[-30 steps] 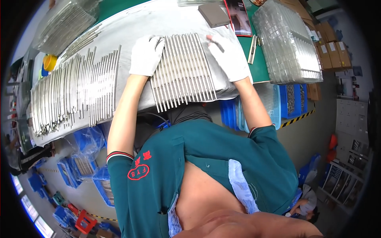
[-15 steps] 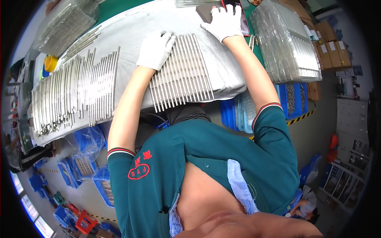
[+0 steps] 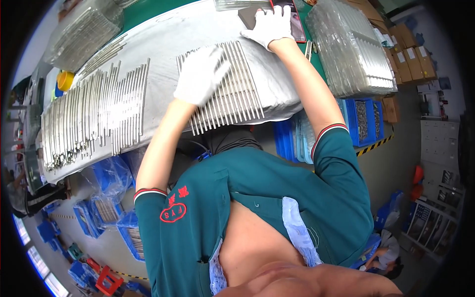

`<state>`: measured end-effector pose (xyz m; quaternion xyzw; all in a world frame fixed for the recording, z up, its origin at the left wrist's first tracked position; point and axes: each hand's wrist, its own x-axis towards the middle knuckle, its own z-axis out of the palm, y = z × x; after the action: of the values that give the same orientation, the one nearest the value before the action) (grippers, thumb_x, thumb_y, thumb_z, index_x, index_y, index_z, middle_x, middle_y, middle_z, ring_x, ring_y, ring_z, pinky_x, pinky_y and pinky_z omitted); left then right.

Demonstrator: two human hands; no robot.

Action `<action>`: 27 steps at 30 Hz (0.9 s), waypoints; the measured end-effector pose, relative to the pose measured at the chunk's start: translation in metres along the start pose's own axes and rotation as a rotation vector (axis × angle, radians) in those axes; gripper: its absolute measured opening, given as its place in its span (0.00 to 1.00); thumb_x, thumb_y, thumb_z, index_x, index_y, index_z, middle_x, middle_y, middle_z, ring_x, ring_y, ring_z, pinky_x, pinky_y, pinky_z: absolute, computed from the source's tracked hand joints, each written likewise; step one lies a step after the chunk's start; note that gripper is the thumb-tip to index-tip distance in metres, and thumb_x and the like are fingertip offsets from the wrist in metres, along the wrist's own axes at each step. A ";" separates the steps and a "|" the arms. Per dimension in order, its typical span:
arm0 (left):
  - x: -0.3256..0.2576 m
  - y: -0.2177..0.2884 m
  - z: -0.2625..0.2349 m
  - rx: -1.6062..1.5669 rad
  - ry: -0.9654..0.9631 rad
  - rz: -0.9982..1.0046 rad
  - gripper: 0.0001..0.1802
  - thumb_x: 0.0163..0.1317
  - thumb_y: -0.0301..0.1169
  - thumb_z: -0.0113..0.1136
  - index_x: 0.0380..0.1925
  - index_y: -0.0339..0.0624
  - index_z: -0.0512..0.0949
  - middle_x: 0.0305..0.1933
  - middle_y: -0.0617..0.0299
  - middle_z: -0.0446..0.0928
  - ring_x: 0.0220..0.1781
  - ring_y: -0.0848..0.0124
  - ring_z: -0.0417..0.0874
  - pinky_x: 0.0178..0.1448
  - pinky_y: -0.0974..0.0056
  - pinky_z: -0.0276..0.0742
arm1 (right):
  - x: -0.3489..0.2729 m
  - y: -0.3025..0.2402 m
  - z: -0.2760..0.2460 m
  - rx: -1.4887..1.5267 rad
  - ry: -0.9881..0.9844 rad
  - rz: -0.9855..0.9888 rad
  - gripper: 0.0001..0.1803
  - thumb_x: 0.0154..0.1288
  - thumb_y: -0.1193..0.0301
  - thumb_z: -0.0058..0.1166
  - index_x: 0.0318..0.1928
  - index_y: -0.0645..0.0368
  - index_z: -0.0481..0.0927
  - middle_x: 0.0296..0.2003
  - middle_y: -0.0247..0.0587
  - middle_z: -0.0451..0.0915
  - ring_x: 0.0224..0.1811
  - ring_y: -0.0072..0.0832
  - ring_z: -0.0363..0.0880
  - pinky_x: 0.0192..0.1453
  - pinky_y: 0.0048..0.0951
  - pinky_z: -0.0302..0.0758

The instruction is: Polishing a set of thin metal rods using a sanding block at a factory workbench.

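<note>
A row of slim metal rods (image 3: 237,84) lies side by side on the grey cloth-covered table in front of me. My left hand (image 3: 200,74), in a white glove, is over the left part of this row, blurred by motion, its fingers loosely apart. Farther right, my white-gloved right hand (image 3: 271,27) has its fingers stretched out, reaching to the edge of a flat, red-rimmed device with a glossy screen (image 3: 295,22). A dark flat piece (image 3: 247,19) lies just left of that hand. Neither hand visibly grips anything.
Another, longer spread of metal rods (image 3: 94,114) covers the table's left side. Stacked clear plastic trays (image 3: 346,49) stand at the right, and a wrapped bundle (image 3: 84,34) at the far left. Blue bins (image 3: 363,121) sit below the right edge. Cardboard boxes (image 3: 415,64) are behind.
My left hand has shifted slightly right and nearer over the rods, uncovering the rods' far left ends. My right hand has moved a little left, partly with the view.
</note>
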<state>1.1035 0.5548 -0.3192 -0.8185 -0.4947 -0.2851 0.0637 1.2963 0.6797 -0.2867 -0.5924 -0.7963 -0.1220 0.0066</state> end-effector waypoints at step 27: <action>-0.056 0.088 -0.020 -0.128 -0.214 0.019 0.35 0.44 0.31 0.66 0.56 0.33 0.70 0.55 0.48 0.70 0.57 0.52 0.70 0.65 0.53 0.65 | -0.137 0.020 -0.020 0.724 0.184 0.096 0.27 0.52 0.62 0.68 0.50 0.61 0.78 0.47 0.47 0.80 0.43 0.39 0.80 0.50 0.36 0.76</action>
<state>1.1506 0.4595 -0.3167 -0.8514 -0.4716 -0.2264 -0.0392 1.3533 0.5517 -0.2849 -0.5752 -0.7552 0.1151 0.2927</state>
